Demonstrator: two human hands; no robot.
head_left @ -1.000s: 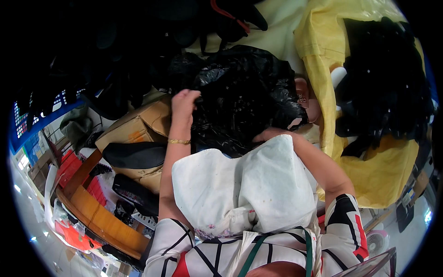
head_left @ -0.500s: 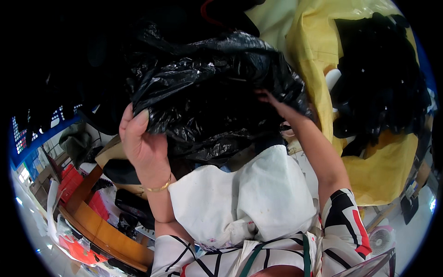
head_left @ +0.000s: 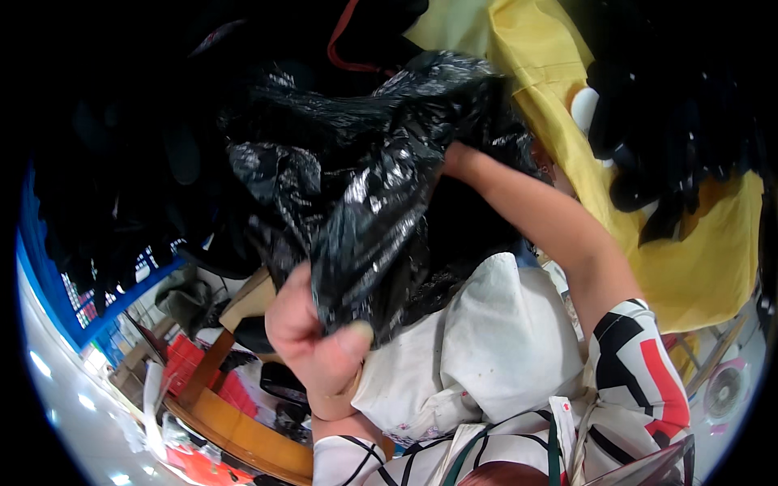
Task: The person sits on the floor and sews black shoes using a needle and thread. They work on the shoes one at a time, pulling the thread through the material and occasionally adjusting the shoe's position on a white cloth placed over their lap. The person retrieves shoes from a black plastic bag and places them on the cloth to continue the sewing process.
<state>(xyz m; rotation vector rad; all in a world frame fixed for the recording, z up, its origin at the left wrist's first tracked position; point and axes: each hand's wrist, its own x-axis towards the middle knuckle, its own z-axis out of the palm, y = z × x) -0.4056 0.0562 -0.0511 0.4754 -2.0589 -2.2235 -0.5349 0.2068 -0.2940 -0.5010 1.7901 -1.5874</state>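
Observation:
A shiny black plastic bag [head_left: 377, 194] lies bunched up in front of me, above my lap. My left hand [head_left: 312, 328] is closed on its near left edge, the thumb pressed against the crumpled film. The forearm on the other side reaches into the bag's dark opening. Only the wrist end of my right hand [head_left: 463, 162] shows there; its fingers are hidden by the plastic, so what they hold cannot be made out. A white cloth [head_left: 510, 332] covers my lap just below the bag.
A yellow sack [head_left: 705, 259] full of dark black pieces [head_left: 673, 138] stands at the right. More dark items sit by a blue crate [head_left: 134, 283] at the left. An orange-brown wooden seat [head_left: 251, 441] is at lower left, a fan [head_left: 725, 393] at lower right.
My left hand has drawn the bag's edge down and to the right, toward my lap. My right hand has gone deeper into the bag, and its fingers have passed out of sight.

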